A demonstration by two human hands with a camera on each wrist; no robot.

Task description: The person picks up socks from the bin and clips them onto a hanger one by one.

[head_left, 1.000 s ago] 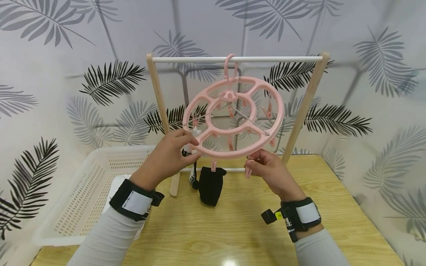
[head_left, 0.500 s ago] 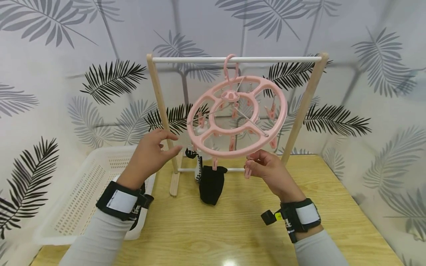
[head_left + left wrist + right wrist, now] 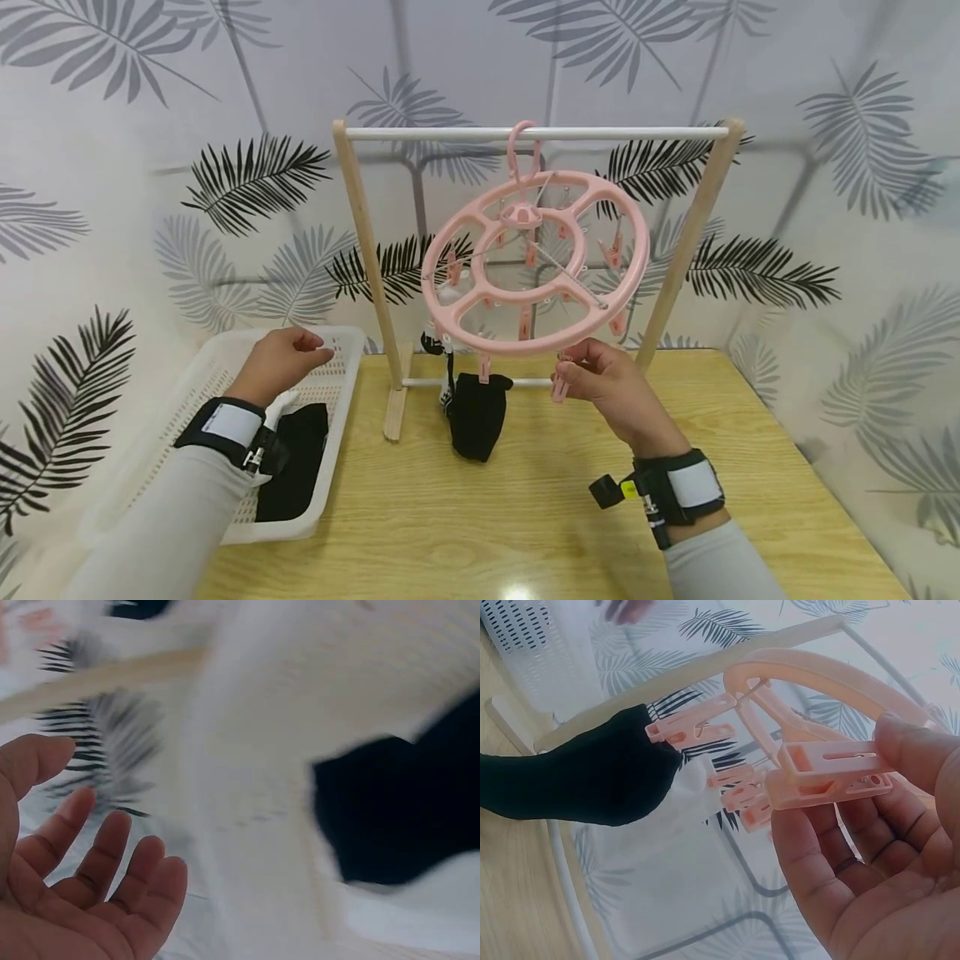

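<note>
A round pink clip hanger (image 3: pixel 536 337) hangs by its hook from the white bar of a wooden-framed rack. My right hand (image 3: pixel 611 387) pinches one of its pink clothespins (image 3: pixel 825 776) at the front right of the ring. To the left of that, another clip holds a black sock (image 3: pixel 478 421), which dangles heel and foot down. Behind it hang a black-and-white patterned piece and something white, both partly hidden. Over the white basket (image 3: pixel 345 417) is my left hand (image 3: pixel 277 367), fingers loosely bent with nothing in them. Black cloth (image 3: pixel 294 467) and white cloth (image 3: pixel 279 408) lie in the basket.
The rack's left post (image 3: pixel 367 258) and right post (image 3: pixel 693 242) flank the hanger. Several more pink clips dangle beneath the ring. Everything stands on a wooden table (image 3: pixel 465 533), before a leaf-patterned backdrop.
My left hand has left the hanger's left edge and moved left to above the basket. The ring has shifted slightly right. My right hand stays on its clothespin.
</note>
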